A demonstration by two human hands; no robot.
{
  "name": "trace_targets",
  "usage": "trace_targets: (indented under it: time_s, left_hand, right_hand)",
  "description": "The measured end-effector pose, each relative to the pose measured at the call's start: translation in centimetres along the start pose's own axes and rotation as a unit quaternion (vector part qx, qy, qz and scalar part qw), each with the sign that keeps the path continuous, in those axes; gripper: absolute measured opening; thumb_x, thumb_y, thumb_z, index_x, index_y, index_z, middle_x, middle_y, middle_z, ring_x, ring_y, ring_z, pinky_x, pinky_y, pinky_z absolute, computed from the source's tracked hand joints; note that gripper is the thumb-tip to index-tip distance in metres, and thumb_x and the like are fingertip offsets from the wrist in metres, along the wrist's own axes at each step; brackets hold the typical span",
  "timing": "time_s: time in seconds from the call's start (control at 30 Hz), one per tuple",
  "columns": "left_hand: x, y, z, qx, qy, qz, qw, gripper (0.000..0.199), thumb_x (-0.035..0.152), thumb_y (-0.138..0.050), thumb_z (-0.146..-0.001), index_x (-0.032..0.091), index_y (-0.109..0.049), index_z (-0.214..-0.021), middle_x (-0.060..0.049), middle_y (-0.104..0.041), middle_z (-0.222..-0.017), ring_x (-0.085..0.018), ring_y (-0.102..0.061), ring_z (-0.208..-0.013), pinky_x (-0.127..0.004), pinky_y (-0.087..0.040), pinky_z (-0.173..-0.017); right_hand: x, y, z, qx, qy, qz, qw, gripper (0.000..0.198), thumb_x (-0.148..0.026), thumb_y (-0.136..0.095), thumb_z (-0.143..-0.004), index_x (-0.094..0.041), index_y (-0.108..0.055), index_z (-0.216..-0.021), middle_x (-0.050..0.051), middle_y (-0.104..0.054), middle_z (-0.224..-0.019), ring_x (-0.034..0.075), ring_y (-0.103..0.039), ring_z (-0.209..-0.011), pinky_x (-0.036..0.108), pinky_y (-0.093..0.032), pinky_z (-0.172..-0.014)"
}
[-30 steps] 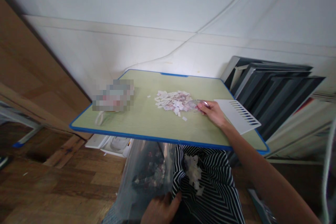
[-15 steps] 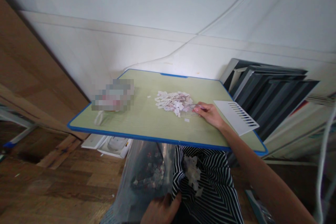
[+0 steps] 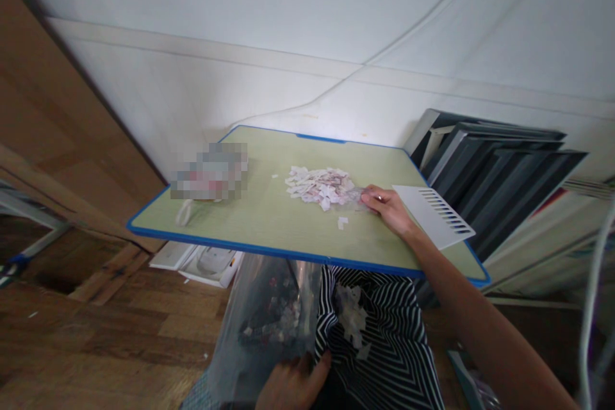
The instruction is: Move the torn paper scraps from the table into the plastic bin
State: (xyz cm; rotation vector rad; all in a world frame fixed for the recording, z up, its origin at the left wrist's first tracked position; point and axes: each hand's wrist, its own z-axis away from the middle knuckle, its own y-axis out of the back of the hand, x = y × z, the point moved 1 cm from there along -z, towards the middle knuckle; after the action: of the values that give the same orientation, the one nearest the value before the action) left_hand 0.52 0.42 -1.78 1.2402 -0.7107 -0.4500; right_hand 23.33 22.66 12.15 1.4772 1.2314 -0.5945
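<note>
My right hand point(image 3: 385, 205) is at the right side of a pile of torn white paper scraps point(image 3: 319, 186) on the table. Its fingers pinch a crumpled clear plastic bag point(image 3: 350, 197), which lies against the pile. A few loose scraps point(image 3: 342, 223) lie just in front. Down at my lap, my left hand point(image 3: 293, 384) is closed at the left edge of a striped cloth point(image 3: 394, 346); its fingertips are partly hidden. White scraps point(image 3: 353, 317) rest in the cloth's folds. Left of it hangs a large clear plastic bag point(image 3: 230, 333) with more scraps inside.
The light green table point(image 3: 259, 224) has a blue rim. A blurred-out object point(image 3: 209, 173) sits at its left, a slotted white panel point(image 3: 435, 218) at its right. Dark panels point(image 3: 500, 160) lean beside the wall. An open white box point(image 3: 211, 266) is on the floor. A cardboard sheet point(image 3: 62, 128) stands left.
My right hand has shifted slightly right with the clear plastic, drawing it a little from the pile. Another loose scrap shows in front of the pile. The left hand has barely moved.
</note>
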Motion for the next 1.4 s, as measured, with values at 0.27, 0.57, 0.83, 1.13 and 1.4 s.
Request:
trace_targets:
  time_s: [0.27, 0.57, 0.83, 1.13, 1.4]
  left_hand:
    - [0.0, -0.2, 0.1, 0.016, -0.005, -0.001, 1.000, 0.059, 0.004, -0.051, -0.075, 0.022, -0.031, -0.128, -0.008, -0.060, -0.091, -0.020, -0.061, -0.074, -0.027, -0.048, -0.064]
    - [0.1, 0.9, -0.1, -0.016, -0.003, -0.003, 1.000, 0.056, 0.005, -0.050, -0.075, 0.018, -0.032, -0.126, -0.009, -0.061, -0.091, -0.022, -0.061, -0.074, -0.029, -0.049, -0.062]
    - [0.2, 1.0, -0.1, -0.034, 0.007, -0.005, 0.999, 0.057, 0.004, -0.049, -0.076, 0.020, -0.030, -0.127, -0.009, -0.061, -0.095, -0.022, -0.061, -0.075, -0.029, -0.049, -0.062]
    - [0.0, 0.2, -0.1, -0.016, -0.006, -0.001, 1.000, 0.056, 0.006, -0.052, -0.076, 0.018, -0.031, -0.128, -0.010, -0.061, -0.092, -0.023, -0.061, -0.072, -0.031, -0.050, -0.060]
    - [0.0, 0.3, -0.2, -0.015, 0.000, 0.001, 1.000, 0.057, 0.006, -0.054, -0.075, 0.019, -0.033, -0.127, -0.011, -0.060, -0.095, -0.024, -0.061, -0.078, -0.032, -0.050, -0.065]
  right_hand:
    - [-0.7, -0.3, -0.1, -0.022, 0.024, 0.043, 0.999, 0.030, -0.045, -0.055, -0.072, -0.017, -0.061, -0.065, 0.002, -0.054, -0.070, 0.012, -0.048, -0.065, 0.025, -0.036, -0.059]
    - [-0.5, -0.5, -0.1, -0.045, 0.044, 0.040, 0.997, 0.022, -0.038, -0.056, -0.073, -0.018, -0.064, -0.068, 0.002, -0.055, -0.074, 0.011, -0.049, -0.066, 0.025, -0.036, -0.058]
    - [-0.3, -0.6, -0.1, -0.039, 0.061, 0.048, 0.996, 0.021, -0.037, -0.057, -0.074, -0.018, -0.066, -0.072, 0.003, -0.055, -0.077, 0.012, -0.051, -0.069, 0.025, -0.038, -0.058]
    - [-0.4, -0.5, -0.1, -0.028, 0.068, 0.039, 0.997, 0.018, -0.035, -0.057, -0.075, -0.019, -0.066, -0.075, 0.003, -0.056, -0.077, 0.011, -0.051, -0.069, 0.025, -0.039, -0.059]
    - [-0.6, -0.5, 0.1, -0.040, 0.064, 0.029, 0.997, 0.020, -0.035, -0.056, -0.075, -0.018, -0.066, -0.074, 0.004, -0.056, -0.078, 0.012, -0.051, -0.070, 0.026, -0.039, -0.061]
